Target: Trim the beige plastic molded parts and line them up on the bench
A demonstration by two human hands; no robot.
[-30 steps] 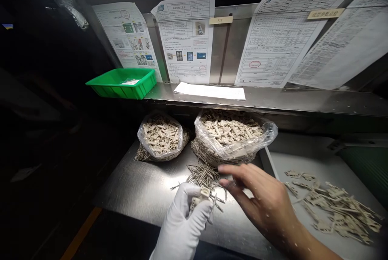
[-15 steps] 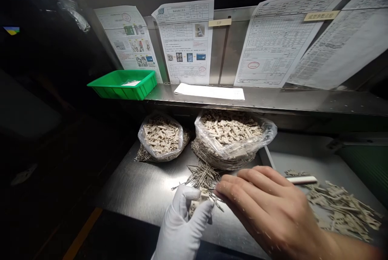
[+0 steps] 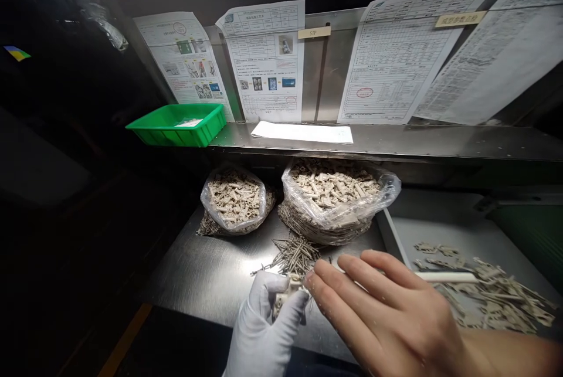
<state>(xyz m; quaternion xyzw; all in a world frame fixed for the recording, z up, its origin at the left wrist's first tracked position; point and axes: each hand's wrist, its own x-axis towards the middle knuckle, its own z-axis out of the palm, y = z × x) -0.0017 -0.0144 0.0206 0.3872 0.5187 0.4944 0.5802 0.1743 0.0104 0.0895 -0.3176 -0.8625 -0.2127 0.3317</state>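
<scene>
My left hand, in a white glove, pinches a small beige plastic part with holes in it between thumb and fingers. Right beside it is my bare right hand, its fingertips close to the part's right side. A slim tool with a white handle sticks out behind the right hand, which holds it; its working end is mostly hidden by the fingers. Just beyond both hands lies a heap of thin, pin-like pieces on the metal table.
Two clear plastic bags, a smaller one and a larger one, hold beige parts behind the pile. At right, a grey tray contains loose beige pieces. A green bin and folded paper sit on the shelf.
My right hand has shifted slightly down and its fingers lie further over the part. The white handle has swung lower and shows more. My left hand keeps its grip almost in place.
</scene>
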